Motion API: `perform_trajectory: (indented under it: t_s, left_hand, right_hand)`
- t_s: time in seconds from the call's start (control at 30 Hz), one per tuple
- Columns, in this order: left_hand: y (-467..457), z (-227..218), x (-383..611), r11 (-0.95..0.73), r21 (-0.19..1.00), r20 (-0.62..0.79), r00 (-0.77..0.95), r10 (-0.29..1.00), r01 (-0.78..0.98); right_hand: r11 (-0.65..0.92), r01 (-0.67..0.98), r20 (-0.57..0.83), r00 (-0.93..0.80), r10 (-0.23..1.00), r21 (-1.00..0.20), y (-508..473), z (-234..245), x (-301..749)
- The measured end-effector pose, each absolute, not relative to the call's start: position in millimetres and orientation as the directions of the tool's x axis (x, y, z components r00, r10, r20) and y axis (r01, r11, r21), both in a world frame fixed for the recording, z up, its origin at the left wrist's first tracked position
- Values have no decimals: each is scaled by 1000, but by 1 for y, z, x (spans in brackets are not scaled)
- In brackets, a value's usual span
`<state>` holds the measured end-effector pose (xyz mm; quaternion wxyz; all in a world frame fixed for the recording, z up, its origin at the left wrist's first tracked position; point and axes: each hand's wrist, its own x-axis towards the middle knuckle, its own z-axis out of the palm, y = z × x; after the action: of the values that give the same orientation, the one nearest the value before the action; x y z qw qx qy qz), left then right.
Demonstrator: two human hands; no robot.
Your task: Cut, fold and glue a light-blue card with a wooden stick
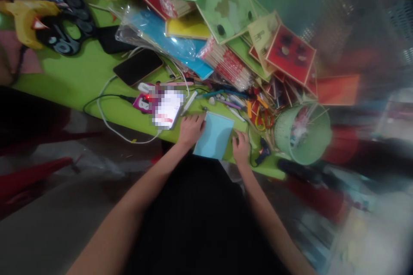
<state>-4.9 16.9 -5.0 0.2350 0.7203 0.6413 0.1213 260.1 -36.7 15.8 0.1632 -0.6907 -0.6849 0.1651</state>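
Note:
A light blue sheet of paper (214,135) lies at the near edge of the green table (80,79). My left hand (191,129) rests on the sheet's left edge with its fingers curled over it. My right hand (241,147) sits just right of the sheet, fingers bent down onto the table; what they hold, if anything, is hidden. Pens and markers (230,102) lie scattered just beyond the sheet.
A green mesh basket (303,135) with sticks lies tipped at the right. Stacked coloured cards and packets (226,30) crowd the back. A black phone (138,66), a white cable (109,122) and a pink device (142,102) lie at the left. A small dark tool (263,151) sits by my right hand.

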Motion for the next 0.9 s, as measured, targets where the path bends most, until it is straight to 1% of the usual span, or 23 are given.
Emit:
perform_trajectory:
  t_s: [0.13, 0.23, 0.3, 0.43, 0.57, 0.67, 0.8, 0.9]
  left_hand:
    - [16, -5, -5, -48, 522, -128, 134, 983, 851]
    - [16, -4, -5, -57, 512, -128, 141, 982, 857]
    - [16, -3, -5, -54, 504, -130, 137, 982, 862]
    - [21, -2, -1, 18, 513, -155, 72, 985, 858]
    - [25, -2, 2, 42, 488, -157, 40, 987, 872]
    - [24, -4, 2, 42, 470, -149, 33, 988, 882]
    - [20, -8, 0, 17, 460, -132, 49, 990, 888]
    - [18, -8, -2, -3, 461, -142, 77, 987, 887]
  right_hand:
    - [-160, 905, -48, 154, 987, -395, -51, 19, 294]
    - [-240, 896, -54, 237, 970, -373, -43, 20, 300]
    - [-236, 884, -38, 241, 970, -404, -28, 19, 294]
    - [-187, 821, -16, 212, 977, -540, 1, 12, 270]
    - [-207, 751, 32, 291, 956, -627, 12, 1, 254]
    - [-213, 742, 81, 339, 937, -635, 12, -4, 253]
    - [-197, 795, 84, 296, 951, -573, 22, -6, 257]
    - [-173, 791, 78, 268, 960, -587, 38, -6, 258]
